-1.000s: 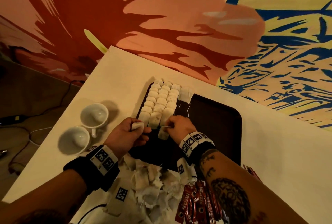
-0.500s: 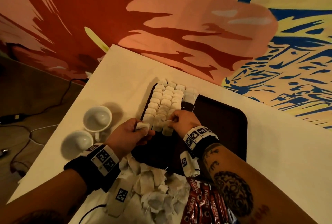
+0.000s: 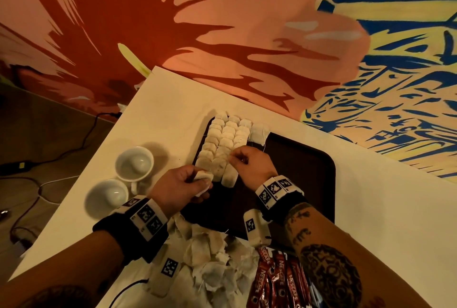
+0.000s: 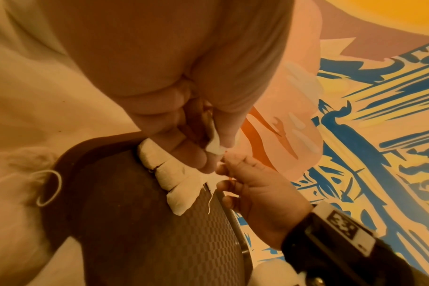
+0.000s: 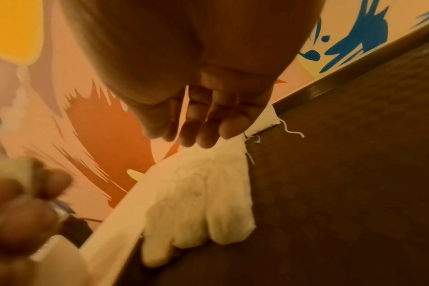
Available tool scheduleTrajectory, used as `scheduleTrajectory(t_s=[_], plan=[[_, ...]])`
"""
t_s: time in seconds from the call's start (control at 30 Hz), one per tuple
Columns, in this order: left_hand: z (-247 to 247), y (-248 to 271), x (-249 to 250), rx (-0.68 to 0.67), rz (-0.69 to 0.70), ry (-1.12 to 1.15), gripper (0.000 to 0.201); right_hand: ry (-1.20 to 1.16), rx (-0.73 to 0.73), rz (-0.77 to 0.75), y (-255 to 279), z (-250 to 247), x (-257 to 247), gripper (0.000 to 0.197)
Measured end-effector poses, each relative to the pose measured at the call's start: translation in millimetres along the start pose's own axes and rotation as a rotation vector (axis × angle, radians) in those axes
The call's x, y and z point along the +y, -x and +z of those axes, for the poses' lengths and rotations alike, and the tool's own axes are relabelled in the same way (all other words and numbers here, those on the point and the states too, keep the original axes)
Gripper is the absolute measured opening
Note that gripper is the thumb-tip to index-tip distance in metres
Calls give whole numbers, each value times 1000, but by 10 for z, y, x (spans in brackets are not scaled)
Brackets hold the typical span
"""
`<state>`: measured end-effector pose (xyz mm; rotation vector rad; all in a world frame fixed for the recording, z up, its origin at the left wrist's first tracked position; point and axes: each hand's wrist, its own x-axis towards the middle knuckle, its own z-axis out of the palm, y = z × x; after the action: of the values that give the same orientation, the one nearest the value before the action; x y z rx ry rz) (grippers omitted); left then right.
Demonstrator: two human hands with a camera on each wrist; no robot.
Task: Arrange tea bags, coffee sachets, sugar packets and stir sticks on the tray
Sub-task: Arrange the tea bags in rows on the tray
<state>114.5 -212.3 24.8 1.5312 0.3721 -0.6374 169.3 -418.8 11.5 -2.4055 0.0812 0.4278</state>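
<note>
Pinching a loose tea bag (image 3: 203, 177) between thumb and curled fingers, the left hand (image 3: 179, 187) hovers at the near left corner of the dark tray (image 3: 304, 174), just short of the rows of tea bags (image 3: 223, 145) laid there. The right hand (image 3: 252, 165) sits beside it, fingers bent down onto the nearest bags of the right-hand row; the right wrist view shows the fingertips (image 5: 229, 128) resting on the bags, and whether they pinch a string or only press cannot be told.

The risk lies right under those fingertips — the bags overlap like tiles, light and soft, so a sideways drag would likely shove several out of line. Thin strings (image 5: 293, 130) trail off the row just beyond the right hand; one caught on a finger as it lifts could pull a bag out.

Behind both wrists, a loose heap of unsorted tea bags (image 3: 212, 258) lies on the counter (image 3: 385, 221) against the tray's near edge, with red coffee sachets (image 3: 277, 280) beside it; a forearm drawing back could sweep either. Left of the left hand stand two white cups (image 3: 121, 179), close enough for an elbow to knock.
</note>
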Motion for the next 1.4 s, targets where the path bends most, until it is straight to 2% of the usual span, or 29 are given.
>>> scheduleTrajectory(t_s=[0.1,0.2,0.33,0.47,0.57,0.7,0.77,0.83,0.9,1.03,1.1,1.2,1.3,1.4], plan=[[68,58,48,2,26,-23,13,-186,-74,-100,202,-32,-141,16],[152,110,88,-4,47,-43,25,-227,-153,-141,370,5,-190,20],[243,165,55,37,60,-81,43,-232,-85,-117,487,60,-131,6],[320,231,10,84,102,-15,42,-310,42,-96,635,39,-59,17],[393,291,-2,120,93,42,38,-335,92,-170,806,28,-18,23],[469,315,-46,96,44,180,36,-225,14,-311,988,11,12,32],[502,312,-71,60,34,168,31,-137,-27,-341,1031,21,29,40],[554,339,-78,23,-13,263,26,-74,-20,-342,1042,34,46,43],[602,359,-110,-32,-35,357,27,-54,9,-357,1032,45,64,36],[654,434,-91,-58,-76,377,30,-49,34,-386,1020,76,87,12],[610,444,-92,-57,-115,357,35,-109,64,-347,1020,83,80,10],[549,464,-115,-121,-105,205,34,-259,108,-225,1022,114,76,5],[498,451,-175,-64,-25,53,21,-345,82,-156,1008,196,87,28],[401,384,-260,-2,76,-175,9,-312,52,-176,991,234,77,21]])
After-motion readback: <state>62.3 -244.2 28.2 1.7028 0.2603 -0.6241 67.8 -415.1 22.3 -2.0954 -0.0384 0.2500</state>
